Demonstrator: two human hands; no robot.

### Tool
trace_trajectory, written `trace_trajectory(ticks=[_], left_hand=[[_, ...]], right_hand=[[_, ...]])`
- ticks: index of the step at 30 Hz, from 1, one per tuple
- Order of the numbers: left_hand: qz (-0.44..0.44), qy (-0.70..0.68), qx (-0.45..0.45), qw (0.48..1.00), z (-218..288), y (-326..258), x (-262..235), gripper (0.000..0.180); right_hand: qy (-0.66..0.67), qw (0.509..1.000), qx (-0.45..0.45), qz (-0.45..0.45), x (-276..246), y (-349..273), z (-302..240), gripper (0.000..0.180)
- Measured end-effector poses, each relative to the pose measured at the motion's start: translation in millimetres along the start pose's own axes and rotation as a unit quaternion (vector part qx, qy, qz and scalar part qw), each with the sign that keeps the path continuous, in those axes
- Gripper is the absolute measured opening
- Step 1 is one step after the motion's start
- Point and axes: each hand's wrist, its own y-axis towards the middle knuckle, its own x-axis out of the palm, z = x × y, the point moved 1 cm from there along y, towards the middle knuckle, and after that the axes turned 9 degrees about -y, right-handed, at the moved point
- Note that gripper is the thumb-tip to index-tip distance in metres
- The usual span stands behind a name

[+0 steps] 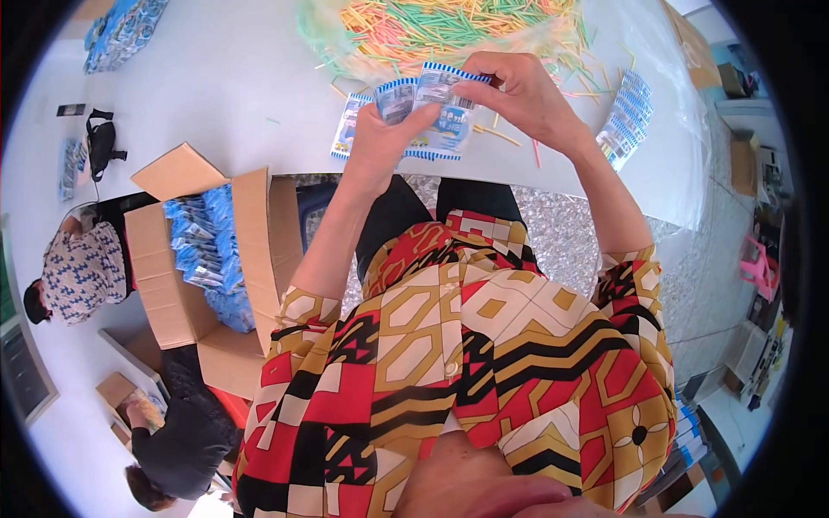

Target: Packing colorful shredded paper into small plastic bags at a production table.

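My left hand (382, 142) is closed around several blue-and-white printed packets, its thumb pressed across the front one. The front packet (451, 129) has a striped blue edge along its top and bottom. My right hand (528, 97) pinches this packet's upper right corner between thumb and fingers. Another packet (343, 134) shows to the left, partly behind my left hand. Just beyond my hands lies a heap of thin pastel sticks (458, 30) in pink, yellow and green on clear plastic. A few loose sticks (496, 135) lie beside the packets.
A fanned row of packets (626, 116) lies at the right of the white table (233, 95). An open cardboard box (160, 281) at the left holds blue packets (207, 237). More packets (121, 34) lie far left. Two other people (86, 268) are at the left.
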Motion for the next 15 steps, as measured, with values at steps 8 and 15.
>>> trace_trajectory(ticks=[8, 15], left_hand=[[-0.046, 0.059, 0.016, 0.997, -4, -4, -10, 0.025], [0.033, 0.018, 0.069, 0.997, -8, -6, -10, 0.019]], right_hand=[[-0.027, 0.998, -0.050, -0.041, -2, 5, -13, 0.018], [-0.053, 0.983, -0.125, 0.127, 2, -5, -34, 0.030]])
